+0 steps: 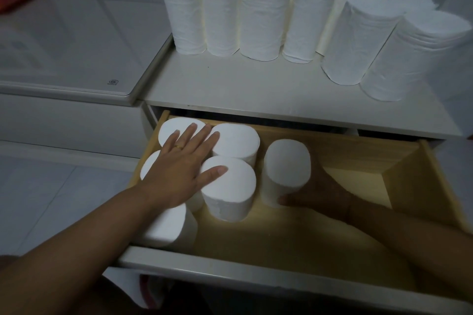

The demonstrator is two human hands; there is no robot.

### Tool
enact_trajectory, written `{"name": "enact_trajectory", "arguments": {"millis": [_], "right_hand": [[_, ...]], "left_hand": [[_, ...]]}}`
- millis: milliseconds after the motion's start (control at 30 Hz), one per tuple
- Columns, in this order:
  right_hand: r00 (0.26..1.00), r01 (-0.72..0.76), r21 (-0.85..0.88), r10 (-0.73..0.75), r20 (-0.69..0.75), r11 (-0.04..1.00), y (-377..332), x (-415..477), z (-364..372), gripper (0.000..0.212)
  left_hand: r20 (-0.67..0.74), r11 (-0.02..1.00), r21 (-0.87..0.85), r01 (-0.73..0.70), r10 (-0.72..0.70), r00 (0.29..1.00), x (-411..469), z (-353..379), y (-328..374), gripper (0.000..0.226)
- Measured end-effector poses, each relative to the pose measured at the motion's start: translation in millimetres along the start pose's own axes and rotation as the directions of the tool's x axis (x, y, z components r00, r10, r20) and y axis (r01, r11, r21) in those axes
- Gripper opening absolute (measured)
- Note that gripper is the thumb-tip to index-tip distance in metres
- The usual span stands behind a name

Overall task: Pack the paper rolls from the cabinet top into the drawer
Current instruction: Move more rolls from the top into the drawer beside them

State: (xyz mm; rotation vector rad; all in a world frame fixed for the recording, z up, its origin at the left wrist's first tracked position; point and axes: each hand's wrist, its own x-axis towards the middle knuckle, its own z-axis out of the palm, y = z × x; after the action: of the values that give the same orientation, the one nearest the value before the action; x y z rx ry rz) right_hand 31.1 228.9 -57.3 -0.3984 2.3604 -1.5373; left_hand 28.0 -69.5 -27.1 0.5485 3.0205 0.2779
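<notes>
Several white paper rolls (262, 20) stand upright in rows on the white cabinet top (243, 84). Below it the wooden drawer (294, 238) is pulled out. Several rolls (230, 186) stand packed in the drawer's left part. My left hand (181, 171) lies flat on top of them, fingers spread, with a ring on one finger. A single roll (286, 169) stands upright in the middle of the drawer, and my right hand (320, 194) wraps around its lower right side, fingers behind it and thumb at its base.
The right half of the drawer shows bare wood up to its side wall (440, 186). A white appliance lid (71, 54) adjoins the cabinet on the left. The white drawer front (230, 273) runs across below my arms.
</notes>
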Motion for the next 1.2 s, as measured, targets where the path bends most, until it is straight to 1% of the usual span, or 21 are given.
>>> {"name": "enact_trajectory", "arguments": {"millis": [33,100,167,267,333,433,600,667,767,867,967,1033,1100,1133,1200], "right_hand": [[0.998,-0.020,0.003,0.019,0.053,1.000,-5.7,-1.0,-6.9,0.114],[0.991,-0.071,-0.005,0.071,0.113,0.997,-18.3,-0.7,-21.7,0.107],[0.987,-0.099,-0.035,0.102,0.120,0.994,-28.6,3.7,-34.9,0.089],[0.982,-0.146,-0.071,0.153,0.107,0.987,-41.4,20.7,-44.4,0.052],[0.969,-0.200,-0.110,0.213,0.124,0.974,-48.4,33.5,-43.4,0.039],[0.937,-0.287,-0.159,0.312,0.159,0.945,-53.8,43.9,-39.1,0.036],[0.895,-0.363,-0.200,0.401,0.198,0.910,-53.2,30.9,-37.5,0.038],[0.878,-0.390,-0.208,0.430,0.209,0.897,-49.1,19.1,-38.2,0.043],[0.839,-0.430,-0.240,0.483,0.250,0.871,-45.6,0.1,-36.7,0.057],[0.805,-0.448,-0.241,0.505,0.310,0.861,-46.6,-16.8,-32.1,0.048],[0.760,-0.488,-0.237,0.543,0.358,0.840,-47.1,-28.8,-21.9,0.050],[0.718,-0.562,-0.189,0.589,0.372,0.805,-45.7,-34.4,-10.8,0.048],[0.681,-0.638,-0.117,0.629,0.374,0.761,-46.7,-37.7,0.4,0.039],[0.675,-0.653,-0.103,0.638,0.372,0.750,-47.4,-38.2,4.8,0.035],[0.667,-0.672,-0.069,0.642,0.378,0.738,-50.9,-38.3,12.0,0.035]], "left_hand": [[0.000,1.000,-0.001,0.000,0.000,1.000,0.2,0.0,-0.2,0.082],[0.000,1.000,0.001,-0.002,0.002,1.000,0.1,0.2,-0.4,0.082],[-0.004,1.000,-0.003,-0.005,0.005,1.000,-0.1,0.4,-0.2,0.082],[-0.013,1.000,-0.024,-0.013,0.012,1.000,-0.7,-0.2,0.2,0.083],[-0.018,0.999,-0.038,-0.014,0.013,1.000,-0.9,-0.9,0.6,0.084],[-0.009,0.999,-0.034,-0.008,0.007,1.000,-1.1,-1.6,1.2,0.083],[-0.007,0.999,-0.032,-0.004,0.004,1.000,-1.6,-1.0,1.2,0.078],[-0.008,1.000,-0.027,-0.004,0.004,1.000,-1.2,-0.9,1.0,0.078],[-0.010,1.000,-0.017,-0.008,0.008,1.000,-0.9,-0.8,0.5,0.082],[-0.011,1.000,-0.011,-0.007,0.007,1.000,-0.8,-0.2,0.1,0.081],[-0.010,1.000,-0.012,-0.004,0.004,1.000,-0.7,0.2,0.2,0.078],[-0.012,1.000,-0.010,-0.004,0.004,1.000,-1.1,0.0,0.6,0.078],[-0.015,1.000,-0.011,-0.005,0.005,1.000,-1.4,-0.5,0.9,0.078],[-0.016,1.000,-0.012,-0.005,0.005,1.000,-1.5,-0.7,1.1,0.078],[-0.016,1.000,-0.009,-0.006,0.006,1.000,-1.6,-0.6,1.3,0.077]]}}
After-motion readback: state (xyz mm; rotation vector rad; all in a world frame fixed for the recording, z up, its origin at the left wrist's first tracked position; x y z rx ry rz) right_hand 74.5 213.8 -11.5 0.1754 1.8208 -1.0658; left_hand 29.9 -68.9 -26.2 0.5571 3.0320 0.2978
